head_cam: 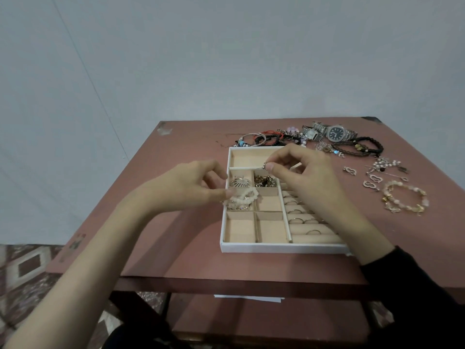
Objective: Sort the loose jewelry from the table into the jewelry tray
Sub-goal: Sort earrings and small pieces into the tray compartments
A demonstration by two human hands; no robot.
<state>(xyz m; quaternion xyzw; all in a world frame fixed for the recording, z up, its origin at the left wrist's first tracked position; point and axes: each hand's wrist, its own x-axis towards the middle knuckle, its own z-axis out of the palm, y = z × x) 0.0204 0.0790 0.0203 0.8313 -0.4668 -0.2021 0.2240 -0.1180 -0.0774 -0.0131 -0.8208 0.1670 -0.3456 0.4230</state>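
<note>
A white jewelry tray [281, 248] with beige compartments lies on the reddish table [191, 152]. My right hand [304, 170] hovers over the tray and pinches a small silver ring [264, 165] between thumb and forefinger. At the tray's left edge, my left hand [198, 182] holds a cream beaded bracelet [242, 199] over a left compartment. One compartment holds a silver hair clip [240, 183], the one beside it a pile of gold chains [265, 182]. Several rings [300, 220] sit in the ring rolls on the right.
Loose jewelry lies behind and right of the tray: bangles and cords [261, 138], two watches [332, 132], dark bead bracelets [359, 147], brooches and heart pendants [377, 175], a pink-gold bracelet [405, 200]. The table's front edge [226, 280] is near me, with a lower shelf beneath.
</note>
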